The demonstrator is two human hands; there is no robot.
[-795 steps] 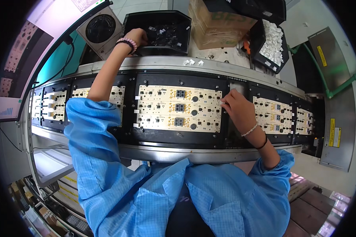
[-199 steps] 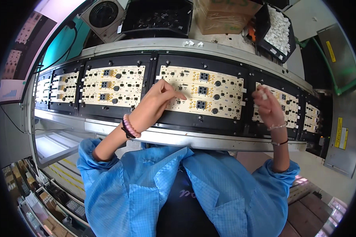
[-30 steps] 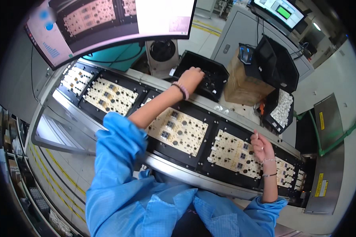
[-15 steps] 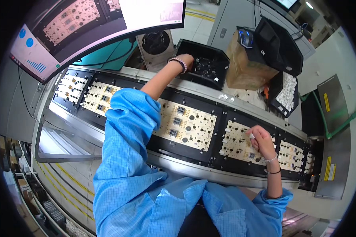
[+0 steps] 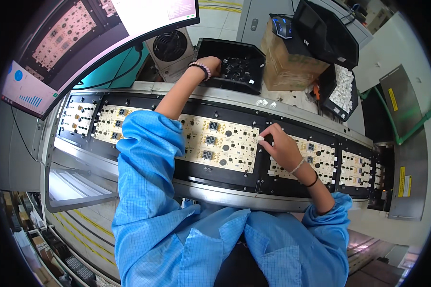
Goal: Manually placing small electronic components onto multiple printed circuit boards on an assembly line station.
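Observation:
My left hand (image 5: 209, 65) reaches over the near left side of a black bin (image 5: 210, 85) that holds small black parts (image 5: 239, 69); its fingertips are hidden. At the right edge of the middle circuit board (image 5: 242, 148), my right hand (image 5: 280, 146) pinches a small white connector (image 5: 261, 138) between thumb and forefinger. That cream board carries black two-digit displays (image 5: 210, 140) and round black parts, and lies in a black carrier (image 5: 215, 177). Another cream board (image 5: 323, 154) sits partly under my right wrist.
Behind the rail stand a cardboard box (image 5: 292, 71) with a computer mouse (image 5: 282, 27) on top and a black bin of white connectors (image 5: 342, 88). A few white pieces (image 5: 266, 103) lie on the rail. A monitor (image 5: 105, 43) overhangs the far left.
My right hand has moved left, from above the right-hand board to the middle board's right edge, keeping the white connector. The left hand stays at the black bin. The whole view has shifted slightly.

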